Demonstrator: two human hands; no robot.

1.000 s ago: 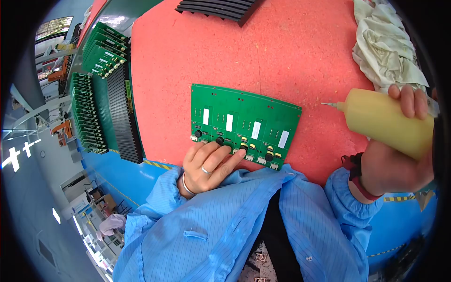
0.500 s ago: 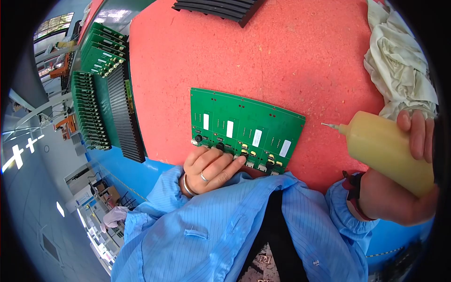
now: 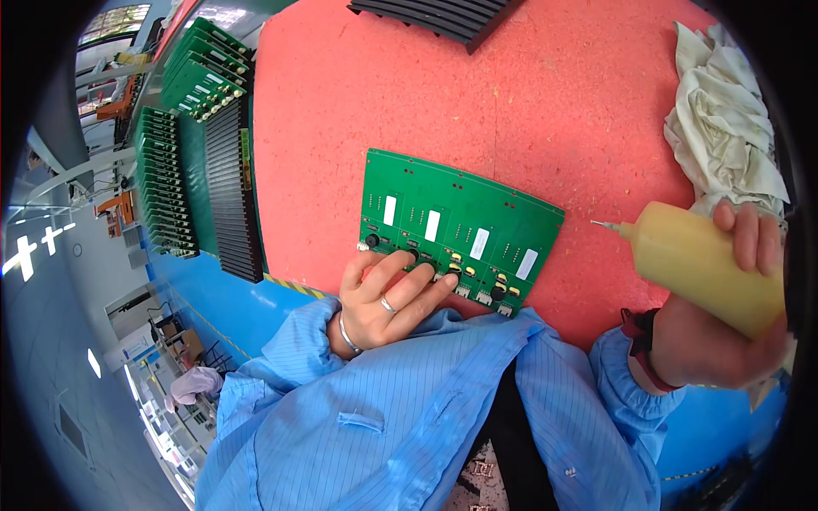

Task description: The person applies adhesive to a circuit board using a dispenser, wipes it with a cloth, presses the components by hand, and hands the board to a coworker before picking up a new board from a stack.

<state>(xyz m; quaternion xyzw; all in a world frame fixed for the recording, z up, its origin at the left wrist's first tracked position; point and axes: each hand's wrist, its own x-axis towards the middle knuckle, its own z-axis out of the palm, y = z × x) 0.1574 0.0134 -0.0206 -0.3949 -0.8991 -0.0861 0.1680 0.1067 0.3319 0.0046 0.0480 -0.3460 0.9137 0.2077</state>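
Note:
A green circuit board (image 3: 456, 200) lies on the red mat close to my body, with white labels, black round parts and yellow parts along its near side. My left hand (image 3: 388, 298), with a ring and a bangle, rests its spread fingers on the board's near edge among these parts; the thumb is hidden. To the right, my right hand (image 3: 754, 247) is wrapped round a squeeze bottle (image 3: 694, 260) of pale yellow content. The bottle is tilted, its thin metal nozzle (image 3: 607, 226) pointing left, just beyond the board's right side and apart from it.
Several green boards (image 3: 169, 187) stand upright in racks at the left, beside a black ribbed rack (image 3: 228, 192). Another black ribbed piece (image 3: 443, 15) sits at the far edge of the red mat (image 3: 588, 94). A crumpled pale cloth (image 3: 720, 123) lies at the right.
The view has shifted a little, so the board and racks appear slightly displaced. My left fingers look more spread on the board's edge. The bottle stays in my right hand, about as tilted as before.

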